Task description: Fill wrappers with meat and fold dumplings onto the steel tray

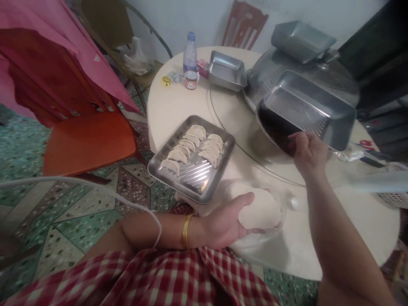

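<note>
A round, pale dumpling wrapper [259, 209] lies across the palm and fingers of my left hand [225, 221], with the thumb resting on its edge. More wrappers and clear plastic seem to sit just beneath. My right hand [309, 154] is at the near rim of a deep metal bowl [270, 135]. Its fingers are closed on something I cannot make out, and the bowl's dark inside hides the far end. Left of my hands, a metal tray [196, 196] carries two rows of folded dumplings [191, 143].
An empty-looking metal pan [306, 104] rests over the bowl, with another pan [227, 70] farther back. A large lidded pot [270, 70] stands behind. A water bottle [190, 55] and small jar [191, 80] are at the back left. An orange-red chair [89, 140] stands left.
</note>
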{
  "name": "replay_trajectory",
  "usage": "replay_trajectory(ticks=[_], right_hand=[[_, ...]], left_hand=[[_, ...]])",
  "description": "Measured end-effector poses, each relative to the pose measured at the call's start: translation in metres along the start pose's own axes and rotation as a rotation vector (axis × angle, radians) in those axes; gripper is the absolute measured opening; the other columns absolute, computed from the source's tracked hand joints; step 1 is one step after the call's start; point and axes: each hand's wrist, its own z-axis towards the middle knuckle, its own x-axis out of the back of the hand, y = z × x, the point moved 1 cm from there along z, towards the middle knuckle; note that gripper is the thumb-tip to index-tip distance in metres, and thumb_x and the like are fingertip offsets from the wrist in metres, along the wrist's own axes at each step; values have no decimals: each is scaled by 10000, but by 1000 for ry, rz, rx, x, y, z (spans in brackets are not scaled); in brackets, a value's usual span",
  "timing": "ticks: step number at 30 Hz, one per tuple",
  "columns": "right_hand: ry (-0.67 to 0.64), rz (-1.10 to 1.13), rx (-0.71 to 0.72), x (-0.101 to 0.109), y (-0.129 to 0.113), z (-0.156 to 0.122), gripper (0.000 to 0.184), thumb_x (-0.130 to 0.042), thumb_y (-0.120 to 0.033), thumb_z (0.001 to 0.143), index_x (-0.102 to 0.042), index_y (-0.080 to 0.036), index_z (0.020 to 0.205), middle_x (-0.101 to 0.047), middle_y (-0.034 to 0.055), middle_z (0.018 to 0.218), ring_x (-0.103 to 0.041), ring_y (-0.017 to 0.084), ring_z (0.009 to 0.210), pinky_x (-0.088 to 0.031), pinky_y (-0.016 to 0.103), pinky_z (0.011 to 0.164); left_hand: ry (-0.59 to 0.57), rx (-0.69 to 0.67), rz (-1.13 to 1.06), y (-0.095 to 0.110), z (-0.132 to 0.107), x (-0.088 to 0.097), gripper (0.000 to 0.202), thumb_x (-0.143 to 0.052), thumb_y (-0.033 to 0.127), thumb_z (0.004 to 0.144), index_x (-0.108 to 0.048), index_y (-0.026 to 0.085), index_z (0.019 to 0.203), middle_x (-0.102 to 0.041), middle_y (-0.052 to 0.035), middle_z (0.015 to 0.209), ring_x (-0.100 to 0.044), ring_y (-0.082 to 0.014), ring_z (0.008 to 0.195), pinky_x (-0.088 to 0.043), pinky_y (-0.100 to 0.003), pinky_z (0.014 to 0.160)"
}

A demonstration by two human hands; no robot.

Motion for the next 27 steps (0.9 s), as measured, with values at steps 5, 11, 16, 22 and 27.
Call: replay_trajectory(ticks=[5, 11, 16, 22, 27], right_hand=[[38, 140, -125, -2, -6, 4, 251, -468, -242, 860, -664, -176, 718, -567, -12, 525, -472, 108, 476, -358, 249, 509], [151, 455, -192, -9, 5, 13, 201, -463, -272, 834, -607, -189, 721, -525, -68, 466, -437, 88, 421, -335, 206, 440], [273, 586, -282, -3, 8, 13, 157, -464, -262, 832, -567, -196, 734, -533, -76, 457, -443, 79, 411, -320, 190, 426], [371, 613, -312, 21, 12, 11, 180, -466, -245, 848, -548, -192, 697, -542, -68, 460, -465, 68, 412, -356, 185, 447], [369, 668, -333, 41, 17, 4, 210, -444, -253, 882, -535, -206, 698, -508, -65, 460, -443, 76, 413, -349, 201, 439]], left_hand=[[94, 25, -38, 2, -2, -6, 503, -508, 366, 948, -511, 129, 1393, -693, -163, 1212, -621, -280, 1199, -390, -453, 1086], [246, 3, 41, 10, -3, -13, 497, -442, 363, 981, -485, 113, 1409, -715, -168, 1173, -691, -278, 1057, -462, -432, 1009], [290, -28, 49, 11, -3, -15, 528, -452, 339, 976, -417, 148, 1467, -688, -157, 1242, -683, -294, 1089, -469, -441, 1006], [293, -37, 63, 15, -2, -20, 552, -438, 347, 979, -377, 146, 1489, -693, -163, 1226, -677, -290, 1104, -480, -431, 1004], [345, -121, 103, 27, 5, -28, 492, -437, 361, 979, -479, 133, 1413, -703, -160, 1190, -692, -289, 1054, -524, -415, 940]])
